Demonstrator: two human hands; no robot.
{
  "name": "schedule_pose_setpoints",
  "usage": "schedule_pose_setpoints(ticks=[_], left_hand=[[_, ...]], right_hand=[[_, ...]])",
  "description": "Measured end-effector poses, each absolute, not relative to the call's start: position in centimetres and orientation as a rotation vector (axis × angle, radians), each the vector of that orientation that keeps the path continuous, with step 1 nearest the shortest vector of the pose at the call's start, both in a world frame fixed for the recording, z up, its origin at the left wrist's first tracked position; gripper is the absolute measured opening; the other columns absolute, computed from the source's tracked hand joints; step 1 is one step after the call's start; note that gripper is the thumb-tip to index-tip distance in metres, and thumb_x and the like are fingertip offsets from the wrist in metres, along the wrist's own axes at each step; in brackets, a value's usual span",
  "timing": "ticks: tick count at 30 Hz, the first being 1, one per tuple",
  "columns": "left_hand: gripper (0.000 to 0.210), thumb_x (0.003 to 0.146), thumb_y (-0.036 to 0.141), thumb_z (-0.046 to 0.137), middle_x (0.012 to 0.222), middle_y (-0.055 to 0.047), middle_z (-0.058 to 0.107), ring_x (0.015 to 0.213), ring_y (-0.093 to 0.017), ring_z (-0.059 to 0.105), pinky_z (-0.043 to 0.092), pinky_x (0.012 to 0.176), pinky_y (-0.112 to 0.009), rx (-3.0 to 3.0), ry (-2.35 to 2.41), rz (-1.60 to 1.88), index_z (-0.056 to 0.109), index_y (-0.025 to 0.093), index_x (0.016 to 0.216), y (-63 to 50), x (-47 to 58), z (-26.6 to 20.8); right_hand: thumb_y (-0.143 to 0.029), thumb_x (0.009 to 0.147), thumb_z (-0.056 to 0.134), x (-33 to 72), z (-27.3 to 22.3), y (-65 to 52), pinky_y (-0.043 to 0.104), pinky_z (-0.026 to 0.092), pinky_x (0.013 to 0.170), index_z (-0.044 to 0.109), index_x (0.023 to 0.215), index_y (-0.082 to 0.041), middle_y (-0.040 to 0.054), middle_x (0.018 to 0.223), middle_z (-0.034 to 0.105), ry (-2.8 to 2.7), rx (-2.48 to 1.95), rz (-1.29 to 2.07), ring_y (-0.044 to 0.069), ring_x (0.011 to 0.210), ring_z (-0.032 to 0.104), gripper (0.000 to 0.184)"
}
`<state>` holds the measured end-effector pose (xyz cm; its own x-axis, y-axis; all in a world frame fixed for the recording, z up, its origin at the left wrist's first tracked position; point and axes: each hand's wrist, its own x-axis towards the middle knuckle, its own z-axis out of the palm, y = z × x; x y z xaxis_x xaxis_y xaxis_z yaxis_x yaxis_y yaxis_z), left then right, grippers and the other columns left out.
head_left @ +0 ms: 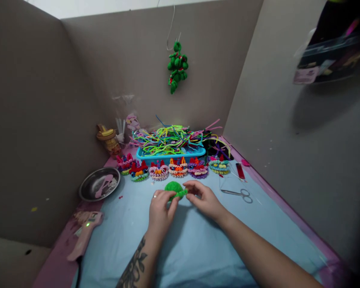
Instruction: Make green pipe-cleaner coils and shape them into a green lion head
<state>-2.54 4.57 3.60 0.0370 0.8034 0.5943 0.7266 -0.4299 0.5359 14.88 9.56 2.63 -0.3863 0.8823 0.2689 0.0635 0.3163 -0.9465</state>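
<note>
A bright green fuzzy pipe-cleaner piece (pixel 173 186), with a rounded dome and a coiled strip along its lower right edge, is held just above the blue cloth. My left hand (pixel 161 206) grips its lower left side, thumb in front, with a ring on one finger. At its right end, my right hand (pixel 204 200) has thumb and fingers closed around the tip of the coiled strip. Beyond both hands stands a row of colourful pipe-cleaner animal heads, among them an orange and white one (pixel 178 168) and a purple one (pixel 198 168).
A blue tray (pixel 171 158) heaped with pipe cleaners (pixel 174 140) sits at the back. Scissors (pixel 237 194) lie to the right. On the left are a metal bowl (pixel 87 194) with small beads and a pink glue gun (pixel 85 236). A green ornament (pixel 177 68) hangs on the partition.
</note>
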Motion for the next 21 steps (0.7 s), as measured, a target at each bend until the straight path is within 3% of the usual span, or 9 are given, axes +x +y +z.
schedule_pose_setpoints(ticks=[12, 21], left_hand=[[0.01, 0.086, 0.025, 0.057, 0.08, -0.006, 0.068, 0.078, -0.02, 0.059, 0.046, 0.074, -0.034, 2.218, 1.594, 1.323, 0.065, 0.018, 0.087, 4.59, -2.45, 3.59], [0.017, 0.083, 0.021, 0.06, 0.091, -0.006, 0.071, 0.087, -0.022, 0.06, 0.045, 0.082, -0.039, 2.281, 1.576, 1.244, 0.063, 0.02, 0.099, 4.46, -2.37, 3.2]], right_hand=[[-0.037, 0.08, 0.062, 14.9, 3.13, 9.79, 0.027, 0.048, 0.065, 0.064, 0.083, -0.018, 0.0012, 0.072, 0.063, -1.64, -0.876, 1.319, 0.014, 0.067, 0.059, 0.02], [-0.037, 0.078, 0.064, 14.59, 2.9, 9.62, 0.025, 0.045, 0.064, 0.06, 0.081, -0.017, -0.0004, 0.073, 0.06, -1.656, -0.838, 1.387, 0.012, 0.067, 0.055, 0.02]])
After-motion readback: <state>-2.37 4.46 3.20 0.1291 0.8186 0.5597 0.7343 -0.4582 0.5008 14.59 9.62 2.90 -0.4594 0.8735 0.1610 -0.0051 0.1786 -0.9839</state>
